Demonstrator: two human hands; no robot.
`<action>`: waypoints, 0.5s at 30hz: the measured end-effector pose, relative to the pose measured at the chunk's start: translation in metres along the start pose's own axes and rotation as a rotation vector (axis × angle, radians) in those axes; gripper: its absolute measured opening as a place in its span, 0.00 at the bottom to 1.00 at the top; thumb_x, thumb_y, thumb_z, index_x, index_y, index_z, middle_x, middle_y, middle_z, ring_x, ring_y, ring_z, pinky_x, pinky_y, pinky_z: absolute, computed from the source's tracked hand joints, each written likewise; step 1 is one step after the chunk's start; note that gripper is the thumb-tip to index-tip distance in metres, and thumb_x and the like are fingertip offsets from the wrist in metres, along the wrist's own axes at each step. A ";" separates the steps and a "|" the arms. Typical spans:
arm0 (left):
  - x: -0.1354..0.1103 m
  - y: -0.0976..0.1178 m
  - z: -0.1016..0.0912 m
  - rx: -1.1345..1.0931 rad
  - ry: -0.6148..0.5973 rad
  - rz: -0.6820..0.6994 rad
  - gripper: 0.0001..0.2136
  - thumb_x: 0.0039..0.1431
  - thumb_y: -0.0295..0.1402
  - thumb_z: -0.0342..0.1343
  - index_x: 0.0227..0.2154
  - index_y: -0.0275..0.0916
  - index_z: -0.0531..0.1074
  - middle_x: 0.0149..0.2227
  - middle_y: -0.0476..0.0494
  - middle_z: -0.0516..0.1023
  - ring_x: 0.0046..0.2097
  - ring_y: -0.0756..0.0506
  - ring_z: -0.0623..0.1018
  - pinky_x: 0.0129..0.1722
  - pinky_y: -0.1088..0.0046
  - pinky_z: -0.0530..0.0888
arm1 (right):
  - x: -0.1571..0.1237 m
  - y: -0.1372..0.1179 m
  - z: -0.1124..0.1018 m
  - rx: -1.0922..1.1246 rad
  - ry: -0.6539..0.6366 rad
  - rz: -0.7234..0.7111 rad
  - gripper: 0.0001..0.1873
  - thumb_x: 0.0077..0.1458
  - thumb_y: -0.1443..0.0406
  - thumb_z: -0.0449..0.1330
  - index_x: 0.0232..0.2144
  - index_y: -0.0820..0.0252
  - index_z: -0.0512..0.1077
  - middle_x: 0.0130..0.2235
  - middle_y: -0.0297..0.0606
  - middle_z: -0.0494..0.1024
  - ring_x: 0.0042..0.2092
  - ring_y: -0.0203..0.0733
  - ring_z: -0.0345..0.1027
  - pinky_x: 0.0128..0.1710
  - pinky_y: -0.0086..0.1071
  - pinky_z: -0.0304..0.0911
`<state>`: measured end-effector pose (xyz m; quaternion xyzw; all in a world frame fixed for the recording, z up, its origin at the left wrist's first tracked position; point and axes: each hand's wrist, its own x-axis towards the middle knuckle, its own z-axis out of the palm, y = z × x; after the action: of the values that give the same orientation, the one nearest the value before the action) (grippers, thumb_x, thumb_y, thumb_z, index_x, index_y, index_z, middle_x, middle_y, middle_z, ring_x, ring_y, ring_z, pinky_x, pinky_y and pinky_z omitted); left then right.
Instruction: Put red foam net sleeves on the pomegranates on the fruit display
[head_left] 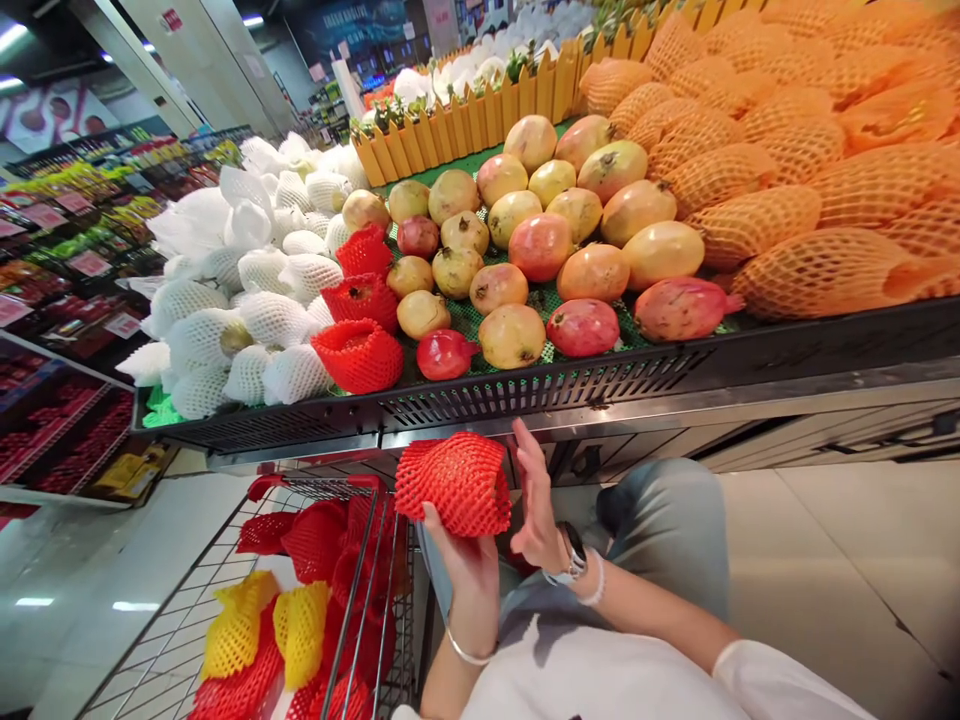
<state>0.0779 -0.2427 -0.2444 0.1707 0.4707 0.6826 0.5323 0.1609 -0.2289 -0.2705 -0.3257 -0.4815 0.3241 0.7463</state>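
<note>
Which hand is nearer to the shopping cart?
Left. The left hand holds the red net just right of the cart in the picture; the right hand is farther right, open beside the net's far end.

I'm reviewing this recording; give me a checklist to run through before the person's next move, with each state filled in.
1. Left hand supports the red foam sleeve: ok, thumb against its near side.
2. Right hand free: ok, open beside the sleeve, holding nothing; contact is unclear.
3. Fruit inside the held sleeve: cannot tell, the mesh hides it.
4. All fruit on the stand sleeved: not ok, bare fruit lies mid-display.
5. Shopping cart alongside: ok, left of the person, with yellow sleeves inside.
</note>
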 end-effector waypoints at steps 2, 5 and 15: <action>-0.006 0.001 0.001 0.040 -0.104 -0.045 0.35 0.53 0.64 0.49 0.58 0.50 0.67 0.59 0.45 0.73 0.61 0.41 0.71 0.54 0.68 0.76 | 0.003 0.000 0.004 -0.025 -0.056 -0.070 0.43 0.40 0.38 0.66 0.55 0.48 0.68 0.67 0.41 0.58 0.69 0.60 0.46 0.67 0.56 0.41; -0.010 -0.009 0.004 0.085 -0.257 0.026 0.42 0.46 0.70 0.46 0.60 0.52 0.65 0.63 0.45 0.68 0.64 0.37 0.68 0.59 0.62 0.72 | 0.012 -0.005 0.015 0.081 0.098 0.050 0.30 0.49 0.43 0.62 0.49 0.51 0.73 0.58 0.43 0.71 0.62 0.56 0.60 0.64 0.54 0.50; 0.019 -0.056 -0.009 0.623 -0.280 0.344 0.57 0.29 0.77 0.46 0.61 0.45 0.61 0.62 0.33 0.65 0.63 0.26 0.66 0.58 0.50 0.69 | 0.029 -0.031 0.025 0.462 0.494 0.596 0.13 0.52 0.53 0.62 0.32 0.54 0.75 0.37 0.34 0.80 0.39 0.43 0.73 0.45 0.39 0.68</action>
<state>0.0952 -0.2304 -0.3000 0.4925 0.5426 0.5565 0.3916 0.1525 -0.2198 -0.2226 -0.3426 -0.0888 0.5365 0.7661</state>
